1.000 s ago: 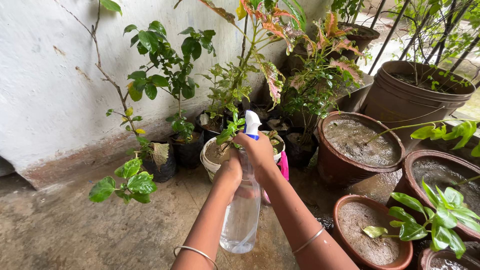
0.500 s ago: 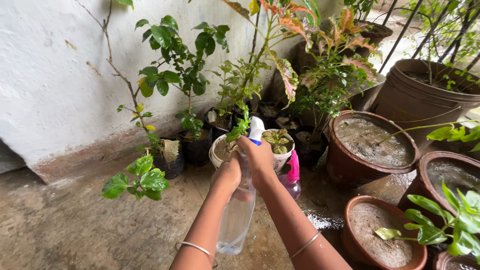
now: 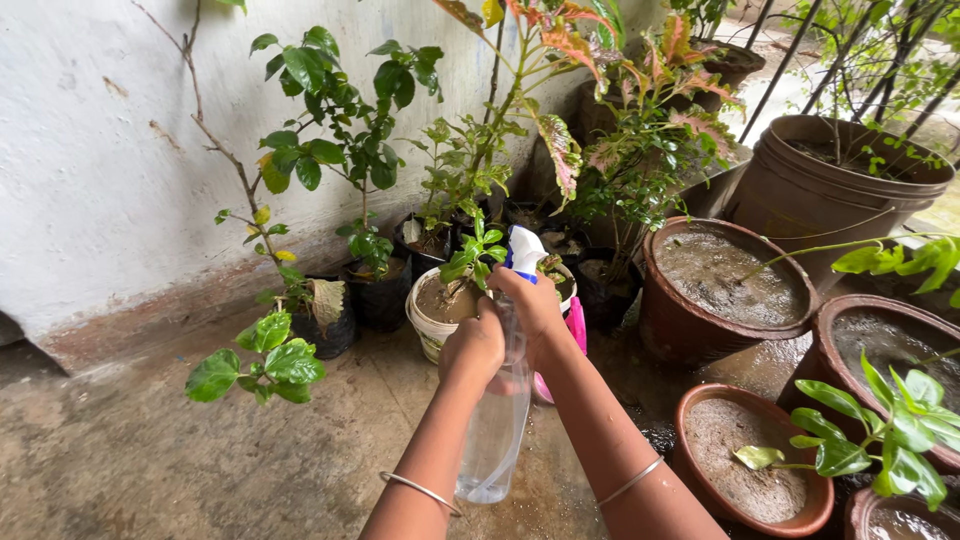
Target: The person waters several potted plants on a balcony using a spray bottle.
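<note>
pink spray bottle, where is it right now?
Head view, centre: the pink spray bottle stands on the wet floor behind the right hand, between the white pot and the big brown clay pot.

Ahead of me a white wall meets the wet floor. Black bags with leafy plants stand along it. To my right sit brown clay pots full of wet soil, and a big brown bucket stands behind them. A pink sprayer stands by a black pot.
</note>
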